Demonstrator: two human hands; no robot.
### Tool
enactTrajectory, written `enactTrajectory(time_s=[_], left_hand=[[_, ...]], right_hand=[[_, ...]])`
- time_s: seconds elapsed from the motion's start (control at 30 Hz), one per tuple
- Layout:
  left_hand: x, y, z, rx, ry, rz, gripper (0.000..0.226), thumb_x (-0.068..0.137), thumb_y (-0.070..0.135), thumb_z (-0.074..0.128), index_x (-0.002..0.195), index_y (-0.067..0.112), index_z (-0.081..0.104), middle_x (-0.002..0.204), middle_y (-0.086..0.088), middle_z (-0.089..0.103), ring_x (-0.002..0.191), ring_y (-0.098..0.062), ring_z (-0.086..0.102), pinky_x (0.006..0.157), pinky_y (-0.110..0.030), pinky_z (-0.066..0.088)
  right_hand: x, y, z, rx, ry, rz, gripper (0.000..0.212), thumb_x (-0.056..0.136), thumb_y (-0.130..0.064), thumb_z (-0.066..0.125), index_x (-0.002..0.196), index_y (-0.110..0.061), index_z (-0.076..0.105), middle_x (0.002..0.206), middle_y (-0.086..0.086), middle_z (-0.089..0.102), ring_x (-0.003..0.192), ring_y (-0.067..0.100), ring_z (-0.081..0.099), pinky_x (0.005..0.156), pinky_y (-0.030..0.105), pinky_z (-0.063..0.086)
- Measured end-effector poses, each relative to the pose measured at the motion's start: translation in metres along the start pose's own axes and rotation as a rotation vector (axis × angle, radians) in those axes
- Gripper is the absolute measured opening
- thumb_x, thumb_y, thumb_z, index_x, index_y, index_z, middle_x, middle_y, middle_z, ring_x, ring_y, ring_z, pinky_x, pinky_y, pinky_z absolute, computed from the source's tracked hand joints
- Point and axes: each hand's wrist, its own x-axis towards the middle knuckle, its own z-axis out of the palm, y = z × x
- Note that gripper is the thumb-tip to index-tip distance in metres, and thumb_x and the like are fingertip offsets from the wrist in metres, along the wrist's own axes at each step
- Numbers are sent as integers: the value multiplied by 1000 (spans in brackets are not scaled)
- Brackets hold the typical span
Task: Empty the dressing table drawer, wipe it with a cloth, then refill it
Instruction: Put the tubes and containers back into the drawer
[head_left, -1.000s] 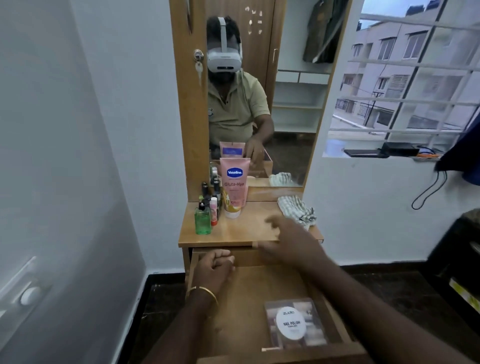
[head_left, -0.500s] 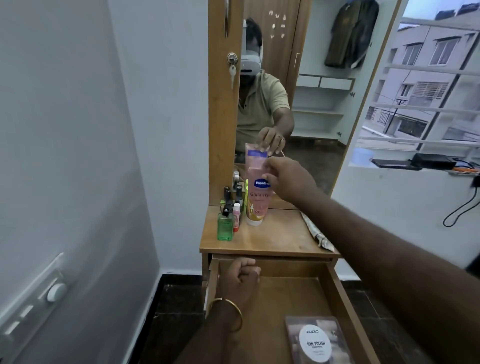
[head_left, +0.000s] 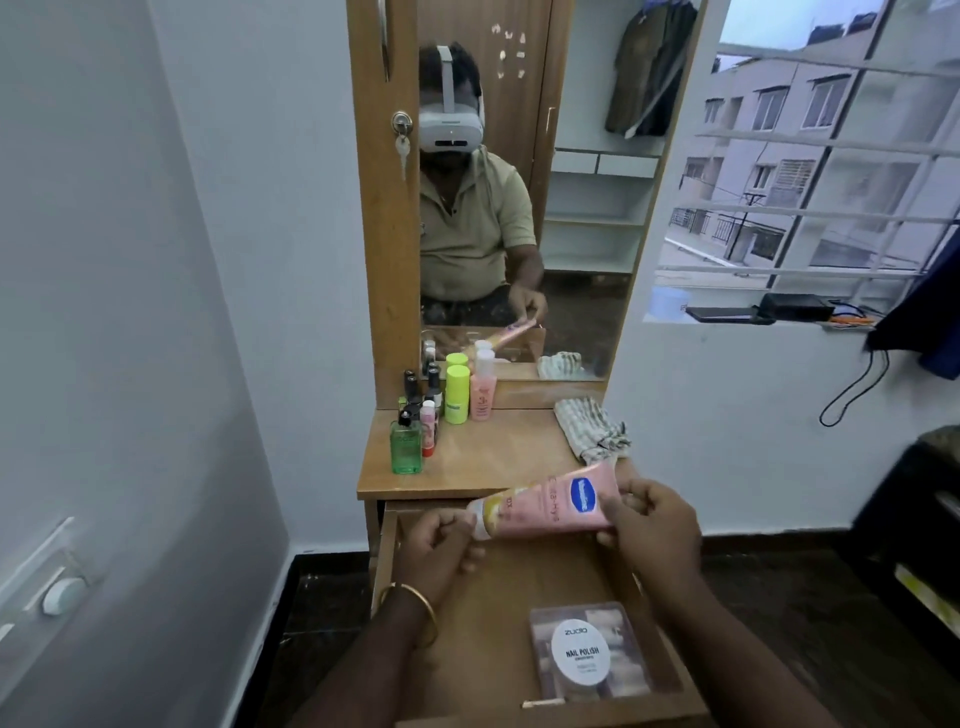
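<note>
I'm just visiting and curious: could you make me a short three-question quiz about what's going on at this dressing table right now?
1. True or false: the pink lotion tube stands upright on the tabletop.
2. Which hand grips the tube's body? A) left hand B) right hand
3. Fill in: the nail polish box lies inside the open ____.

Key: 1 false, it is held sideways over the drawer; 2 B; 3 drawer.
</note>
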Motion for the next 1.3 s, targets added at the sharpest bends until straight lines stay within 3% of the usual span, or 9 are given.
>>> enactTrajectory(time_s=[0.07, 0.23, 0.33, 0.47, 0.57, 0.67, 1.0, 1.17, 1.3], left_hand=[[-1, -5, 0, 102, -10, -49, 7, 92, 18, 64, 94, 13, 69, 83, -9, 74, 66, -13, 69, 57, -24, 53], [5, -20, -2, 398, -81, -144, 21, 82, 45, 66, 97, 31, 70, 95, 5, 72, 90, -16, 65, 88, -39, 55], [2, -16, 1, 496, -121, -129, 28, 84, 37, 68, 111, 28, 66, 109, 8, 66, 100, -12, 60, 93, -30, 48], [2, -18, 1, 589, -212, -94, 53, 83, 17, 67, 134, 25, 54, 130, 3, 59, 113, -12, 54, 99, -28, 44], [2, -19, 0, 588, -226, -98, 63, 82, 13, 67, 141, 27, 48, 137, 2, 54, 117, -12, 50, 98, -25, 41], [3, -21, 0, 595, -261, -88, 67, 84, 11, 66, 144, 27, 41, 142, 4, 45, 120, -12, 46, 93, -21, 37], [5, -24, 0, 488, -366, -156, 85, 78, 20, 74, 150, 33, 31, 151, 9, 29, 125, -16, 43, 104, -31, 43], [5, -25, 3, 501, -345, -106, 79, 79, 17, 75, 147, 26, 37, 150, 7, 32, 118, -10, 46, 94, -17, 40], [8, -25, 6, 581, -305, -93, 86, 78, 28, 76, 150, 22, 30, 152, 4, 31, 130, -13, 41, 109, -24, 36]], right_hand=[[-4, 19, 0, -47, -10, 51, 16, 87, -5, 69, 97, -16, 64, 87, 6, 72, 73, 18, 72, 50, 29, 57], [-1, 54, 7, -534, -172, -7, 22, 84, -15, 73, 103, -17, 64, 103, -5, 69, 84, 8, 62, 66, 20, 52], [5, 59, 17, -826, -299, -33, 14, 86, -28, 69, 95, -20, 62, 97, -5, 67, 76, 1, 57, 63, 17, 48], [17, 63, 32, -1054, -460, -18, 32, 90, -31, 64, 119, -17, 59, 116, 1, 65, 102, 13, 61, 86, 23, 48], [26, 63, 40, -1123, -495, 4, 36, 94, -23, 59, 129, -14, 55, 126, 4, 61, 113, 17, 59, 95, 27, 47], [30, 67, 45, -1212, -524, -73, 26, 99, -18, 48, 123, -15, 58, 124, 5, 61, 112, 18, 59, 94, 28, 46], [26, 81, 50, -1405, -556, -266, 30, 100, -17, 46, 128, -14, 56, 129, 10, 57, 115, 21, 57, 90, 31, 47], [35, 46, 51, -1320, -570, -329, 20, 93, -22, 55, 109, -21, 67, 112, 1, 67, 102, 18, 63, 84, 30, 51], [47, -24, 52, -1171, -440, -478, 15, 88, -35, 63, 97, -23, 64, 97, -3, 64, 88, 15, 61, 73, 30, 51]])
